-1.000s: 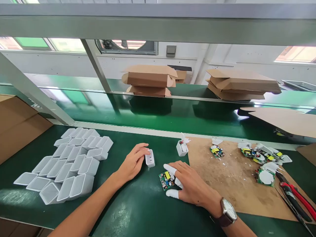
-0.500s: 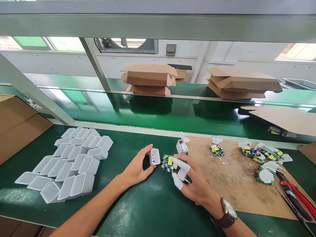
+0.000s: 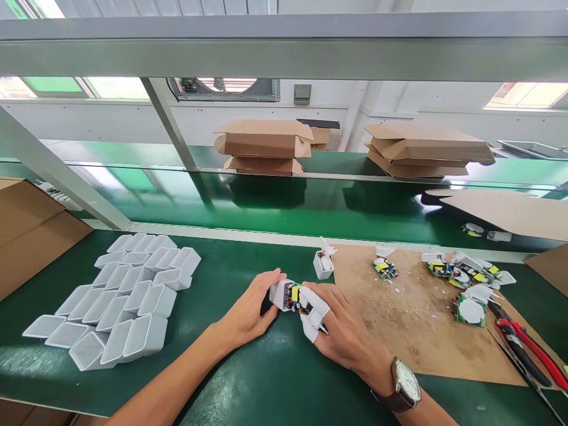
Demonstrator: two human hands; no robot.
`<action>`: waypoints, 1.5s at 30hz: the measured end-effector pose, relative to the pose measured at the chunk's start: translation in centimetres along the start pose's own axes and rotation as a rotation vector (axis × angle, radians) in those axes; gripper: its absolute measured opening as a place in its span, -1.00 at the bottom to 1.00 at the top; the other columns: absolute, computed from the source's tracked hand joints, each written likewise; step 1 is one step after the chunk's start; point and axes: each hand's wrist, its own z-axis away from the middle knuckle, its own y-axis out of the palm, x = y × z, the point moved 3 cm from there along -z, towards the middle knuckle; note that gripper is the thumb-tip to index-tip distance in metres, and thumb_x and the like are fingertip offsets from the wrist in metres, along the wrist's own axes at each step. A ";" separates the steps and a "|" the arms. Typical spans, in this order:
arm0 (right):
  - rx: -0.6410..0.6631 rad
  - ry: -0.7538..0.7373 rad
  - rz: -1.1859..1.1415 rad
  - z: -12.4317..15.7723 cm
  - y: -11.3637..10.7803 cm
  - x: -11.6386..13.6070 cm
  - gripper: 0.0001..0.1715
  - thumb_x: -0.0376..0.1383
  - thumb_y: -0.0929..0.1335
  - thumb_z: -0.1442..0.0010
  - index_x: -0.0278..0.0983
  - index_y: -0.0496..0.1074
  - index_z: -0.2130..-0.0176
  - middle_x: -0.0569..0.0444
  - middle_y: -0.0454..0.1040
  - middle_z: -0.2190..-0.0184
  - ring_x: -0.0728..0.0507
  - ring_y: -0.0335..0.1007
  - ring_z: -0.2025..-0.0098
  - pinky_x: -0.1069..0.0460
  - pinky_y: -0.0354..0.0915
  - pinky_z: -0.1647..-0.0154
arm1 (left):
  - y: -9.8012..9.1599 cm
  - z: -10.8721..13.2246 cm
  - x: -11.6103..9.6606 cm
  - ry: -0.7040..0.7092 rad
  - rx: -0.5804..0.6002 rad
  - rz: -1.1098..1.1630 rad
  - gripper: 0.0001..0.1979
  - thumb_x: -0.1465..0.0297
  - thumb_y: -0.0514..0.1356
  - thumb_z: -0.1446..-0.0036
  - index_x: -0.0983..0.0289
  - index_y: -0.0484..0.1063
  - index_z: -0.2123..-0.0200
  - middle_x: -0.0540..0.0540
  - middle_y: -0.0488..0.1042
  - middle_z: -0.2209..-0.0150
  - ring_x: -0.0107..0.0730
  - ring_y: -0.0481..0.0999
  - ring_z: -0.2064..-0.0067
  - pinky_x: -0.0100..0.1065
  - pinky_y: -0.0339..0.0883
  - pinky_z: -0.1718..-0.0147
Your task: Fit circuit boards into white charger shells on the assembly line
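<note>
- Head view: left hand (image 3: 248,310) closed around a white case (image 3: 277,293), thumb and fingers on opposite sides; right hand (image 3: 344,322) pinching a circuit board (image 3: 295,294).
- Case and board meet end to end between the hands, mid-desk (image 3: 248,378). Cannot tell how far in the board sits.
- Writing: marks on a small carton (image 3: 320,137) behind the left box stack, too small to read; watch (image 3: 407,381) dial likewise.
- Counts: roughly two dozen open white cups (image 3: 116,313) in rows, left; two boxes (image 3: 264,145) in the left stack; one watch, right wrist; one pair of red-and-black pliers (image 3: 528,349); one lone board (image 3: 385,269) on the brown sheet (image 3: 377,331), several heaped at its right.
- Board's look: green, crowded with small parts, yellow block on top. Case: plain white, boxy, tilted.
- White covers on right thumb and forefinger.
</note>
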 end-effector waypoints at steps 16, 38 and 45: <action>0.063 0.026 0.012 0.2 0.1 -0.1 -0.26 -0.60 0.25 -0.12 -0.34 0.23 -0.27 -0.24 0.44 -0.14 -0.33 0.39 -0.07 -0.24 0.48 0.00 | 0.3 0.1 0.2 -0.025 0.015 0.051 -0.17 0.47 0.15 -0.33 0.09 -0.27 -0.49 0.25 0.41 -0.28 -0.11 0.40 -0.32 0.08 0.30 -0.31; 0.023 0.015 0.008 0.1 0.2 -0.3 -0.40 -0.58 0.28 -0.17 -0.31 0.29 -0.18 -0.25 0.44 -0.13 -0.31 0.39 0.02 -0.25 0.48 0.06 | 0.0 -0.3 -0.3 0.008 -0.018 0.032 -0.17 0.47 0.19 -0.32 0.08 -0.22 -0.48 0.24 0.47 -0.23 -0.16 0.48 -0.25 0.01 0.37 -0.26; 0.030 -0.014 0.035 -0.1 0.0 -0.2 -0.43 -0.58 0.26 -0.17 -0.35 0.30 -0.16 -0.26 0.44 -0.12 -0.30 0.37 0.02 -0.23 0.49 0.07 | 0.3 0.0 0.1 -0.016 -0.019 0.044 -0.19 0.46 0.19 -0.32 0.06 -0.19 -0.48 0.21 0.46 -0.24 -0.17 0.48 -0.26 0.01 0.36 -0.27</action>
